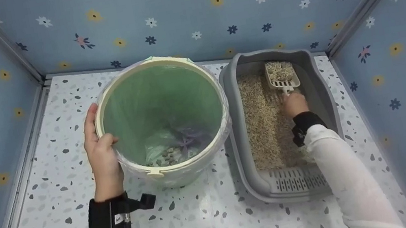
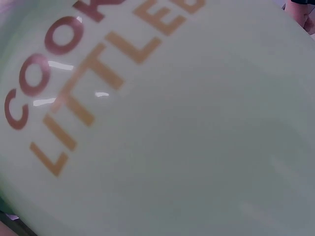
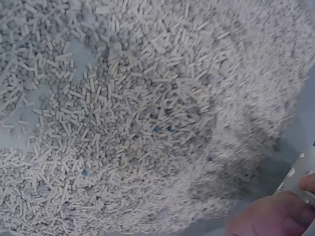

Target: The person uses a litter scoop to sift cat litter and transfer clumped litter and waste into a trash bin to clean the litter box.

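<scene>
My left hand [image 1: 104, 159] grips the left side of a cream-rimmed trash bin [image 1: 122, 102], thumb over the rim and fingers along the outside. A clear bag lines the bin, with small clumps [image 1: 171, 156] at its bottom. In the left wrist view the pale bin wall [image 2: 187, 137] with red and orange lettering fills the picture. My right hand [image 1: 295, 105] holds the handle of a slotted litter scoop [image 1: 284, 84], which carries a heap of litter. The scoop is over the far part of a grey litter box [image 1: 241, 153]. Pale pellet litter [image 3: 147, 98] fills most of the right wrist view.
The litter box stands right beside the bin and has a slotted step [image 1: 296, 179] at its near end. Both are on a speckled white surface [image 1: 205, 225]. Flowered blue panels [image 1: 171, 20] enclose it at the back and sides.
</scene>
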Available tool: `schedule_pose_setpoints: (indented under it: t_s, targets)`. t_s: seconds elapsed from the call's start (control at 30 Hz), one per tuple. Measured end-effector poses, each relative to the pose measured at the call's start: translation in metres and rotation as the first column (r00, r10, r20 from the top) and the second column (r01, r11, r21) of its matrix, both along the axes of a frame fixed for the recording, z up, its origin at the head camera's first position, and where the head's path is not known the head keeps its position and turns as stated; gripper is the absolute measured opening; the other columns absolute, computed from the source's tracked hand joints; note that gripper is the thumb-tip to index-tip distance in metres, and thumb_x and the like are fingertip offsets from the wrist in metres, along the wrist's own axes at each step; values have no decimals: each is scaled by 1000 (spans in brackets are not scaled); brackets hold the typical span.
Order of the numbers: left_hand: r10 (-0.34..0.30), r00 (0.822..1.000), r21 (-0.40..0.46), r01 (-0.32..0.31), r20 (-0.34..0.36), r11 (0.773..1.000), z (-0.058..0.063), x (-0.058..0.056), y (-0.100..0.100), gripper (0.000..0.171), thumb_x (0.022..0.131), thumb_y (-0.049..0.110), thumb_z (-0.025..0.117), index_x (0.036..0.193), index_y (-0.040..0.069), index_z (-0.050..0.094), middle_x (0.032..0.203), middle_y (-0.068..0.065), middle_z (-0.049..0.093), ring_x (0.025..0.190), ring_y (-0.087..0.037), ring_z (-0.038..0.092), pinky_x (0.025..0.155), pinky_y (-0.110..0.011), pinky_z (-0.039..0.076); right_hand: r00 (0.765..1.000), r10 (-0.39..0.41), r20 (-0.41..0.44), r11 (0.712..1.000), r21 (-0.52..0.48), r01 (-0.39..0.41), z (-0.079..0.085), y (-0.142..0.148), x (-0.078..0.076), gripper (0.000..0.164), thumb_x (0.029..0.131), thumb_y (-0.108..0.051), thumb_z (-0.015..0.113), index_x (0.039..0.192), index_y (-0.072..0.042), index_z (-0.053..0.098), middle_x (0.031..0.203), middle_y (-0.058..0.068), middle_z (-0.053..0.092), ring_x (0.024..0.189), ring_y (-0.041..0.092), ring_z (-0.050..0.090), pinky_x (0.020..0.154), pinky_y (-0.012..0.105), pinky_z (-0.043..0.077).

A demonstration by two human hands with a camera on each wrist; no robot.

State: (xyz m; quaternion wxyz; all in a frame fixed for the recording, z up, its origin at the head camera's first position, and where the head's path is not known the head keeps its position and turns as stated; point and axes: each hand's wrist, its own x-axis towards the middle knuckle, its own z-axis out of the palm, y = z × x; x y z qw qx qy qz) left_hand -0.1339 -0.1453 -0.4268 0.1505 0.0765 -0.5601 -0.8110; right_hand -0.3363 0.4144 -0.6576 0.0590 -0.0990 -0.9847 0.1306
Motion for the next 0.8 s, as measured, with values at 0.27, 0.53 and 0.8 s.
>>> schedule_pose_setpoints:
  t_s: [0.27,0.53,0.8]
  targets:
    - [-8,1000,10,8,5,1000,0,0,0,83,72,-17,25,148,16,31,153,2,27,140,-20,28,110,-46,27,979,54,198,995,-95,-35,152,-92,98,53,101,-26,37,113,25,45,102,45,53,98,56,53,86,59,43]
    - [0,1000,-4,0,18,1000,0,1,-2,84,71,-16,26,147,19,33,153,3,28,140,-20,28,111,-46,26,994,102,41,986,-138,-95,162,-99,139,42,99,-28,44,104,14,48,77,29,57,73,47,60,67,56,46]
    - [-6,1000,-7,7,28,1000,2,2,-1,84,71,-15,25,147,20,33,153,3,27,139,-20,30,108,-48,29,996,85,-17,987,-135,-87,161,-95,156,43,99,-30,44,107,13,46,78,35,59,76,51,61,66,60,46]
